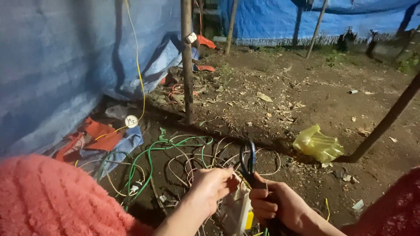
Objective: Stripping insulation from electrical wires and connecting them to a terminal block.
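Fuzzy pink sleeve aside, my left hand pinches a thin wire while my right hand grips pliers (jaws open above it, nothing cut yet), most tangled wires on the dirt ground still unsorted.

This is a makeshift outdoor shelter or work camp rather than a finished room. The floor is bare dirt ground scattered with dry leaves and scraps. A rough wooden pole stands upright in the soil; to its left a blue tarpaulin hangs as a wall, and behind it a second blue tarpaulin closes the far side. A yellow cable runs down beside the pole, a tangle of green and white wires lies on the ground in front of it, and a crumpled yellow plastic bag lies to its right.
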